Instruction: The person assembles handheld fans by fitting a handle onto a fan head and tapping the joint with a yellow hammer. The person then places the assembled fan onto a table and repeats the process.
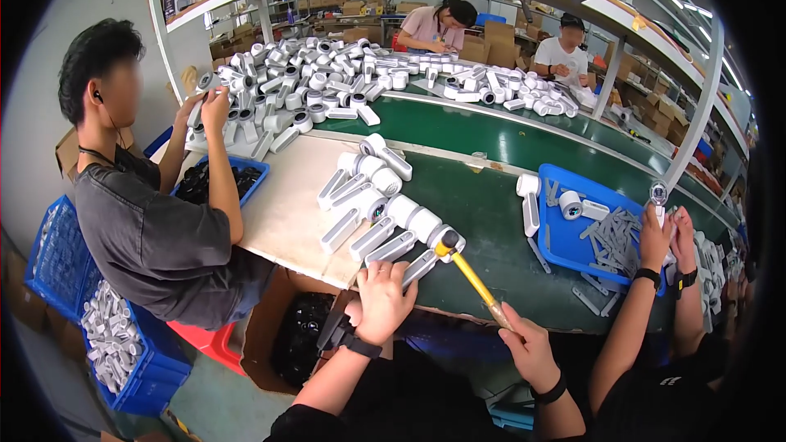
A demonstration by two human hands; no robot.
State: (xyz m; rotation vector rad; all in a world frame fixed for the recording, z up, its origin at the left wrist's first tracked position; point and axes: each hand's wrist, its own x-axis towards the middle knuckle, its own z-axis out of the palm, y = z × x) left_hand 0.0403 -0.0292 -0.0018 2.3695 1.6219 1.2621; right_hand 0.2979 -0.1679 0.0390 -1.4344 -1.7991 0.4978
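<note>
My right hand [528,346] grips the end of a hammer [476,278] with a yellow shaft and a dark head. The hammer's head is at the round end of the nearest white handheld unit [419,268], which has a grey-faced handle and looks like a small fan or dryer. At that unit's handle, by the table's front edge, my left hand [385,299] is closed with fingers curled on it. Several similar white units [360,196] lie in a slanting row beyond it, handles toward me and to the left.
A large heap of white units [303,86] covers the far left. At right stands a blue tray [547,233] of grey handle strips, beside a co-worker's hands [659,233]. Another person [164,188] sits left by a blue crate [151,364]. A cardboard box [266,331] sits below the table.
</note>
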